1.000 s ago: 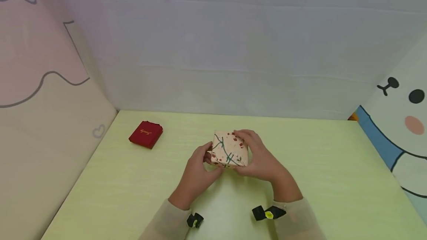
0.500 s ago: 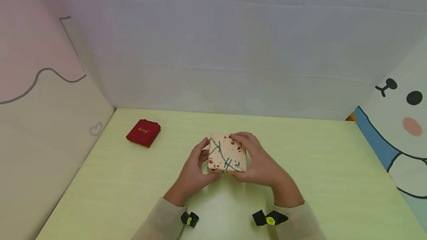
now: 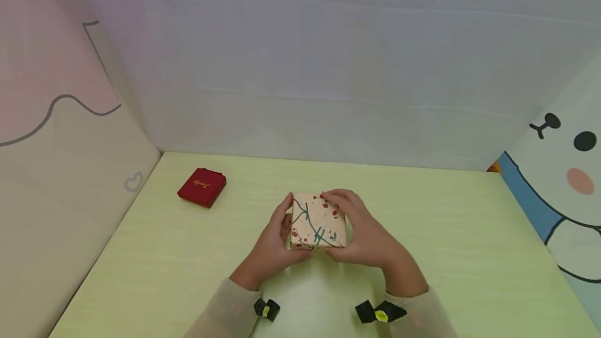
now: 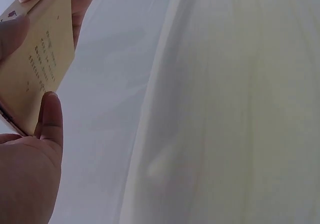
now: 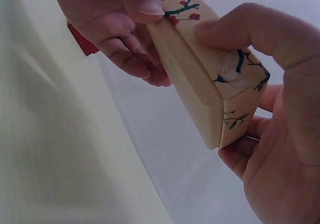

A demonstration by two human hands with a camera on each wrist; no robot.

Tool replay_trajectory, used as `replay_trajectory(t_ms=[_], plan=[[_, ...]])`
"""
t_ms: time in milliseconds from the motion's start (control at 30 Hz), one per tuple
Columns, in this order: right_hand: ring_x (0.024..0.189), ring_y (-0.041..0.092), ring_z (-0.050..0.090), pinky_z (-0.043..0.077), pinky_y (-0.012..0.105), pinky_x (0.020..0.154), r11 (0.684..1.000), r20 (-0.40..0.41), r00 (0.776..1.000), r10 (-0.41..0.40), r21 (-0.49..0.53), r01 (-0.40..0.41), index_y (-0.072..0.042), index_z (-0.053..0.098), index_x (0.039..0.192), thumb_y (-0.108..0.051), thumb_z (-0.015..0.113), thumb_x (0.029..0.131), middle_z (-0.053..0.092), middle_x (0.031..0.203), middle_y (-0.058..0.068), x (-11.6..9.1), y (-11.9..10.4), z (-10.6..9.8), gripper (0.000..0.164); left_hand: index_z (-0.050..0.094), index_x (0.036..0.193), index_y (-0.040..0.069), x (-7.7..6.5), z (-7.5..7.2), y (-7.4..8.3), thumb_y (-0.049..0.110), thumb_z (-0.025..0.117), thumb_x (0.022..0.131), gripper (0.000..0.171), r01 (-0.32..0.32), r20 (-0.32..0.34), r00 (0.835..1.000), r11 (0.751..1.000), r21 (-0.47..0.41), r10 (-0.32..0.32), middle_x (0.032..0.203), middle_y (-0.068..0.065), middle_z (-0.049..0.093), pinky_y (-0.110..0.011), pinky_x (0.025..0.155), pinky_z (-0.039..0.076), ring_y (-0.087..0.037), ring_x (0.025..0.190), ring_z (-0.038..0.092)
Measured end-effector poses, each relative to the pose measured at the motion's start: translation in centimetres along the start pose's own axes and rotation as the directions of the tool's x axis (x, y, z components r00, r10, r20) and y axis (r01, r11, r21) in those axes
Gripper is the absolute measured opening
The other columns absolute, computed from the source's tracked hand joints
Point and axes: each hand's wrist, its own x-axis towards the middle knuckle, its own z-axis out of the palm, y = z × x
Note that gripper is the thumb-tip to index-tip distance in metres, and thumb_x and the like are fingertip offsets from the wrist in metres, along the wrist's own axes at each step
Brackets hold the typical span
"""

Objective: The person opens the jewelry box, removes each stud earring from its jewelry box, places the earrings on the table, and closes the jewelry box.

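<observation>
A small cream box [image 3: 318, 221] with red blossoms and dark green branches is held above the table by both hands. The left hand [image 3: 272, 246] grips its left side, thumb at the near edge. On the right side, the right hand [image 3: 368, 236] holds it between the thumb at the near edge and fingers at the far edge. Lines of small print cover a plain tan face of the box [image 4: 47, 58] in the left wrist view. From the right wrist, a seam shows along the box's side [image 5: 192, 78], with the right thumb on the decorated face.
A flat dark red folded pouch or case [image 3: 202, 187] with gold lettering lies at the back left of the pale green table [image 3: 451, 233]. A white wall [image 3: 328, 67] stands behind, and cartoon-printed panels flank both sides.
Both hands have brought the box slightly nearer the person, and its decorated face shows more fully. The grip looks the same. The red item stays in place; the head view has shifted a little.
</observation>
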Motion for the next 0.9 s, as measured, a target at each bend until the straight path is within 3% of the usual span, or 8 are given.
replay_trajectory(t_ms=[200,367,667,900], plan=[[0.136,0.027,0.041,0.047,0.054,0.102,1.000,-0.011,1.000,-0.020,0.000,0.020,-0.014,0.040,0.156,-0.023,0.092,0.071,0.034,0.155,0.006,-0.02,-0.27,-0.07,0.100,0.001,0.166,0.014,-0.02,0.13,0.22,-0.007,0.085,0.079,0.123,-0.010,0.015,1.000,0.999,-0.039,0.010,0.162,-0.010,0.033,-0.026,0.109,0.043,-0.020,0.142,0.043],[0.136,0.024,0.041,0.046,0.054,0.104,1.000,-0.030,1.000,-0.002,0.006,0.003,-0.011,0.044,0.154,-0.036,0.097,0.069,0.035,0.155,0.003,0.00,-0.53,0.14,0.103,0.002,0.166,0.014,-0.04,0.26,0.23,-0.006,0.087,0.079,0.123,-0.010,0.018,1.000,0.998,-0.070,0.011,0.167,-0.005,0.021,-0.028,0.109,0.043,-0.019,0.144,0.041],[0.135,0.020,0.042,0.046,0.051,0.105,1.000,-0.060,0.998,0.005,-0.004,-0.005,-0.018,0.049,0.152,-0.042,0.098,0.067,0.039,0.152,-0.002,0.08,-0.48,0.40,0.101,0.000,0.166,0.015,-0.07,0.18,0.05,-0.005,0.090,0.075,0.129,0.002,0.006,1.000,0.998,-0.059,-0.002,0.160,-0.010,0.033,-0.027,0.109,0.042,-0.022,0.143,0.041],[0.132,0.021,0.044,0.048,0.051,0.103,1.000,-0.040,0.999,-0.021,-0.011,0.020,-0.016,0.049,0.151,-0.040,0.098,0.067,0.041,0.151,0.000,-0.01,-0.77,0.14,0.100,-0.005,0.166,0.021,-0.21,0.14,-0.34,-0.001,0.091,0.076,0.133,-0.010,0.044,0.999,0.997,-0.076,0.013,0.160,-0.012,0.033,-0.027,0.111,0.040,-0.022,0.147,0.035]])
